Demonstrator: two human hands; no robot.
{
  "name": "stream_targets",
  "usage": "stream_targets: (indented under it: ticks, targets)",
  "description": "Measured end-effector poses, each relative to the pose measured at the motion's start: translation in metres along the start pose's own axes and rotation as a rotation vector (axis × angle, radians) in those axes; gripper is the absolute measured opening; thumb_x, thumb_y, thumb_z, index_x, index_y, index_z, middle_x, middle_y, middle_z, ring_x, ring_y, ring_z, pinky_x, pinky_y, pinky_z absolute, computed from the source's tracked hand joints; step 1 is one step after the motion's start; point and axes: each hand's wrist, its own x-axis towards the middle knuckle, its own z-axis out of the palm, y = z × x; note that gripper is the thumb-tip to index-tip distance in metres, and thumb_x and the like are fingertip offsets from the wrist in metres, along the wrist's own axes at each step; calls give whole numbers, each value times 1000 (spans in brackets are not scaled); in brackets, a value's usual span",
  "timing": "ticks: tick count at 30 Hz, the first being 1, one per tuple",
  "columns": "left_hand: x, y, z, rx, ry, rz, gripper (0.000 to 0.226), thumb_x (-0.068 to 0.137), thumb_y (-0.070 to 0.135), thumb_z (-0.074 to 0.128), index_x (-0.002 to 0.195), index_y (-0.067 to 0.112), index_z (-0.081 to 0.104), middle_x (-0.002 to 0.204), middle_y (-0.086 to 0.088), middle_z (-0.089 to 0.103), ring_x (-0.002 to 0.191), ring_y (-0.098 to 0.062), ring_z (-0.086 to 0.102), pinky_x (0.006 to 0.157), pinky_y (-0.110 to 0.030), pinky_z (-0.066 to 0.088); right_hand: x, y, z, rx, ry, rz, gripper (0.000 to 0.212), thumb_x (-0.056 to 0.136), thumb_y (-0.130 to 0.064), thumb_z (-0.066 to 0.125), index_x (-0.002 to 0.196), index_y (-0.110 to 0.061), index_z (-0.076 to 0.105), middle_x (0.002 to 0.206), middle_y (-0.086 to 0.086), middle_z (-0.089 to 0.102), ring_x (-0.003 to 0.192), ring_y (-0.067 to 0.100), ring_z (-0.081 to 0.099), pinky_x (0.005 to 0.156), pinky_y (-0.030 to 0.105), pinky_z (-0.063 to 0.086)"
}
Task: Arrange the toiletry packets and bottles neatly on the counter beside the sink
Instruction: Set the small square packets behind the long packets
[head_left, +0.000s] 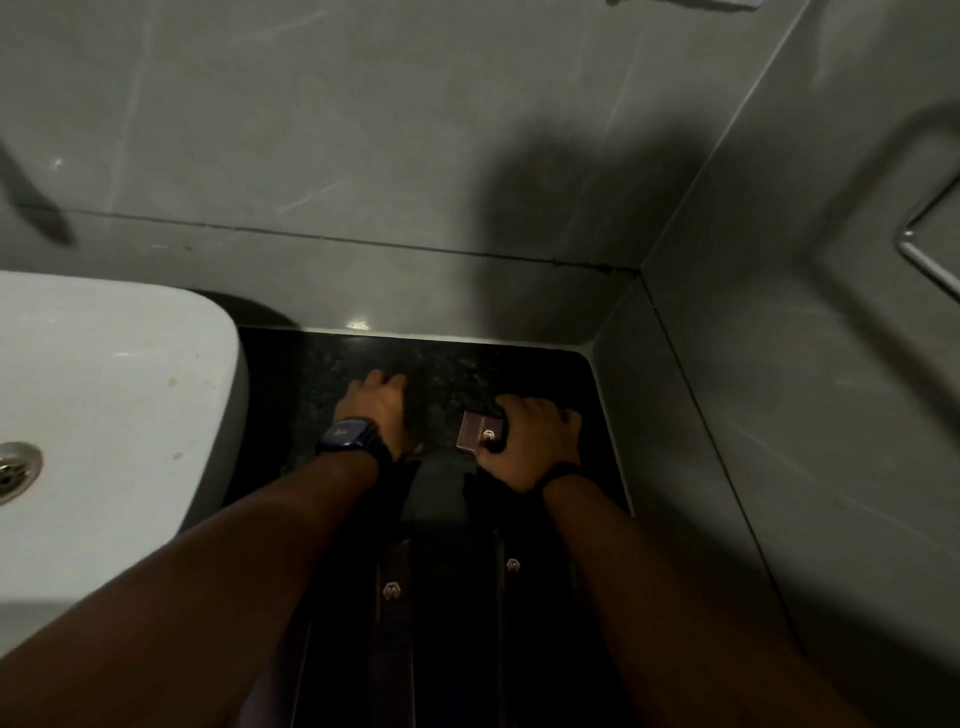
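On the dark speckled counter (457, 374) right of the white sink (114, 395), my right hand (530, 441) grips a small brown packet (480, 432) with a pale logo. My left hand (379, 402), with a dark watch on the wrist, rests fingers-down on the counter; whether it holds anything is hidden in the dark. Closer to me lie two long dark packets with the same logo, one (390, 592) on the left and one (511, 566) on the right, with a dark rounded object (436, 488) between my wrists.
Grey tiled walls close the counter at the back (415, 156) and on the right (779, 415). A metal rail (930, 260) hangs on the right wall. The sink drain (15, 467) shows at the far left. The light is dim.
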Motion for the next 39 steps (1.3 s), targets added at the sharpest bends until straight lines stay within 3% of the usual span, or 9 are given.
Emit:
stream_targets:
  ticks: [5, 9, 14, 25, 31, 35, 39]
  targets:
    - [9, -15, 5, 77, -152, -49, 82, 58, 51, 77, 128, 22, 47, 130, -10, 48, 120, -36, 46, 98, -47, 45, 20, -20, 20, -33, -205, 128, 72, 62, -68, 60, 119, -26, 49, 126, 9, 56, 119, 32, 50, 98, 51, 29]
    - [10, -21, 5, 129, -172, -7, 61, 68, 46, 72, 120, 20, 54, 129, -9, 53, 119, -34, 50, 97, -44, 47, 24, -35, 30, -5, -202, 72, 62, 65, -58, 62, 116, -26, 50, 124, 9, 54, 117, 33, 51, 98, 51, 30]
    - [1, -32, -6, 205, -211, -29, 63, 69, 47, 73, 124, 22, 51, 134, -7, 52, 122, -32, 49, 100, -42, 43, 21, -49, 27, -44, -259, -46, 54, 63, -55, 64, 108, -26, 54, 117, 8, 57, 112, 31, 54, 96, 48, 31]
    - [-20, -41, -22, 315, -315, -23, 60, 77, 40, 68, 128, 19, 48, 141, -8, 47, 130, -31, 40, 105, -45, 33, 3, -72, 39, -98, -150, -135, 51, 65, -63, 56, 103, -28, 58, 112, 7, 59, 109, 32, 47, 92, 46, 30]
    - [-23, -39, -22, 290, -323, -59, 61, 77, 36, 70, 130, 18, 46, 142, -10, 45, 131, -32, 38, 107, -46, 31, 1, -72, 41, -144, -148, -135, 64, 61, -70, 56, 110, -29, 55, 118, 7, 57, 113, 32, 45, 93, 47, 29]
    - [-31, -37, -22, 310, -309, -77, 84, 66, 33, 80, 137, 22, 38, 144, -10, 38, 133, -34, 34, 107, -49, 31, -4, -70, 39, -121, -72, -128, 83, 54, -80, 54, 119, -29, 50, 123, 8, 53, 116, 32, 40, 94, 49, 31]
    - [-55, -33, -19, 264, -232, -109, 96, 61, 40, 82, 141, 22, 32, 144, -12, 36, 130, -35, 36, 105, -47, 35, -21, -68, 34, -86, 7, -141, 81, 57, -79, 54, 119, -27, 49, 122, 8, 54, 114, 32, 43, 90, 46, 34]
